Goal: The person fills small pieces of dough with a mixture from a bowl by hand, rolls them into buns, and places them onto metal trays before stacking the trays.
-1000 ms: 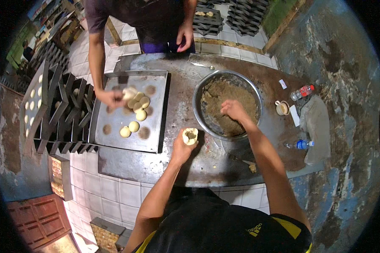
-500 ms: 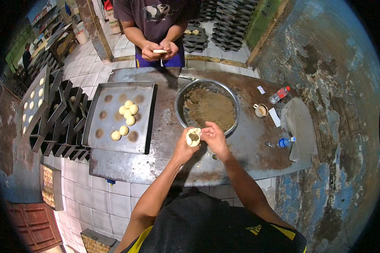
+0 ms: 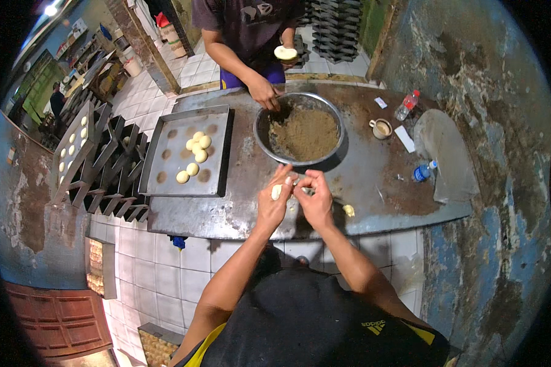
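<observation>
My left hand (image 3: pixel 272 207) is closed around a pale piece of dough (image 3: pixel 277 192), part of which shows at its thumb side; no filling is visible. Close beside it, the thumb and fingers of my right hand (image 3: pixel 315 200) are pinched together near the left fingertips. Whatever they pinch is too small to make out. A yellowish scrap of dough (image 3: pixel 348 210) lies on the table, right of my right hand. Just beyond my hands stands a metal bowl (image 3: pixel 300 163) of brown crumbly filling (image 3: pixel 309 131). A co-worker's hand (image 3: pixel 265 93) reaches into it; their other hand holds a flat dough round (image 3: pixel 285 53).
Several dough balls (image 3: pixel 200 142) sit on a dark baking tray (image 3: pixel 165 166) at left, beside stacked trays (image 3: pixel 119 165). On the right of the metal table (image 3: pixel 373 183) are a cup (image 3: pixel 381 128), a red-capped bottle (image 3: pixel 406 105) and a blue-labelled bottle (image 3: pixel 423 171).
The dough in my left hand showed its dark filling before; now none shows. The co-worker's hands have parted, one going into the bowl. My view has shifted.
</observation>
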`<state>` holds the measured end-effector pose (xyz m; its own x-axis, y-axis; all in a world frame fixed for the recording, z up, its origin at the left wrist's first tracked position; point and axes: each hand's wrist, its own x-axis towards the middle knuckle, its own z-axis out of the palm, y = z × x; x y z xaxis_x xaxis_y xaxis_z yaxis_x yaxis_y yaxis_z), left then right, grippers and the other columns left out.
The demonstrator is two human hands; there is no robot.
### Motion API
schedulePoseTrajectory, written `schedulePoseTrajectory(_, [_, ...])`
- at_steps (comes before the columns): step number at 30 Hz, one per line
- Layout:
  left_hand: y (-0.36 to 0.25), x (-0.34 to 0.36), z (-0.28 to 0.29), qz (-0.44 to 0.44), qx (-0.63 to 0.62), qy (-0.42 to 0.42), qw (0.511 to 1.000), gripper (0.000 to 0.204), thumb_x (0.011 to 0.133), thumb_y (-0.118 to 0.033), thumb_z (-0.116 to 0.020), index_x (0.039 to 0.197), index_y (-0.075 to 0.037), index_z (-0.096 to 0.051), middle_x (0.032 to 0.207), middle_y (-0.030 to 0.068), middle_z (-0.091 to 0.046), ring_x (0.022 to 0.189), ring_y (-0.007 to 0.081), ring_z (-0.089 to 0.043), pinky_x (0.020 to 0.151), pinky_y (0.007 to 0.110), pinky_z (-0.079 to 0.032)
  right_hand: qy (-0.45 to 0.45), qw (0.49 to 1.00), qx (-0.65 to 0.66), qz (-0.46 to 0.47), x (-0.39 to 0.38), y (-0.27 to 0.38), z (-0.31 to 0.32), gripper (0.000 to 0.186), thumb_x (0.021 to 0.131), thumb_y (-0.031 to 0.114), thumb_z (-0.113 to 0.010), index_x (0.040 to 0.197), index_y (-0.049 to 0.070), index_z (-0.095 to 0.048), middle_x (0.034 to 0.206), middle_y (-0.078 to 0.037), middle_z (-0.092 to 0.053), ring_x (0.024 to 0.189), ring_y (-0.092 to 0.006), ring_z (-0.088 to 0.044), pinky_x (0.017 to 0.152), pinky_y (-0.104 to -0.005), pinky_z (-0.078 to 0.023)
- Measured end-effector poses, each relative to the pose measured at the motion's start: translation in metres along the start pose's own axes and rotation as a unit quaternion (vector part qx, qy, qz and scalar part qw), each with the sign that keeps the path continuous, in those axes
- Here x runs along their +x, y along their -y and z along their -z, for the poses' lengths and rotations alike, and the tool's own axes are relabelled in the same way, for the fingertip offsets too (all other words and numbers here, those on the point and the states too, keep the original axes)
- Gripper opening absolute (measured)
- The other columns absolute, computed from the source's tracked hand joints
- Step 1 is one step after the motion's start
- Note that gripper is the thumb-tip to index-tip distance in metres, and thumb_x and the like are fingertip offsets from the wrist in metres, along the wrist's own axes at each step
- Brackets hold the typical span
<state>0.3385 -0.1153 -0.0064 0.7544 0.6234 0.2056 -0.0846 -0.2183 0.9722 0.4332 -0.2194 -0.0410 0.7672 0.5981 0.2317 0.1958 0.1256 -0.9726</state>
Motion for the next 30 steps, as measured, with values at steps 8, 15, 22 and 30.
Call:
schedulePoseTrajectory(8, [-0.029, -0.025, 0.030, 0.048, 0.183, 0.122, 0.974, 0.048, 0.094, -0.035, -0.071, 0.134, -0.009, -0.063, 0.110, 0.0118, -0.073, 0.093, 0.0178, -0.067, 0.082, 0.034, -0.054, 0.290, 0.937, -0.177, 0.079, 0.006, 0.077, 0.016, 0.040, 0.091, 0.002, -0.067, 0.130, -0.002, -0.057, 0.110, -0.007, -0.070, 0.098, -0.0175, -0.067, 0.087, -0.0309, -0.055])
schedulePoseTrajectory(15, [-0.042, -0.043, 0.074, 0.141, 0.122, 0.030, 0.982, 0.059, 0.105, -0.053, -0.046, 0.149, -0.015, -0.051, 0.118, 0.0148, -0.072, 0.105, 0.0185, -0.064, 0.095, 0.033, -0.049, 0.240, 0.956, 0.167, -0.012, 0.026, 0.034, -0.028, 0.044, 0.089, -0.001, -0.071, 0.130, -0.003, -0.056, 0.111, -0.009, -0.070, 0.097, -0.0133, -0.066, 0.089, -0.0291, -0.055])
schedulePoseTrajectory(22, [0.002, -0.061, 0.151, 0.214, 0.041, 0.057, 0.974, 0.056, 0.099, -0.036, -0.064, 0.143, -0.003, -0.055, 0.115, 0.0119, -0.070, 0.101, 0.0165, -0.063, 0.089, 0.029, -0.049, 0.340, 0.940, -0.003, 0.006, 0.025, 0.071, -0.111, 0.023, 0.090, 0.008, -0.069, 0.111, -0.002, -0.069, 0.087, -0.013, -0.074, 0.077, -0.0201, -0.071, 0.071, -0.0336, -0.057])
schedulePoseTrajectory(30, [0.056, -0.048, 0.237, 0.185, -0.381, -0.158, 0.892, 0.072, 0.103, -0.064, -0.033, 0.161, -0.021, -0.027, 0.166, 0.0101, -0.025, 0.146, 0.0255, -0.036, 0.119, 0.039, -0.030, 0.271, 0.956, 0.037, -0.108, -0.016, -0.035, -0.274, 0.036, 0.099, 0.014, -0.064, 0.129, -0.004, -0.052, 0.117, -0.011, -0.064, 0.106, -0.0212, -0.063, 0.091, -0.0344, -0.052])
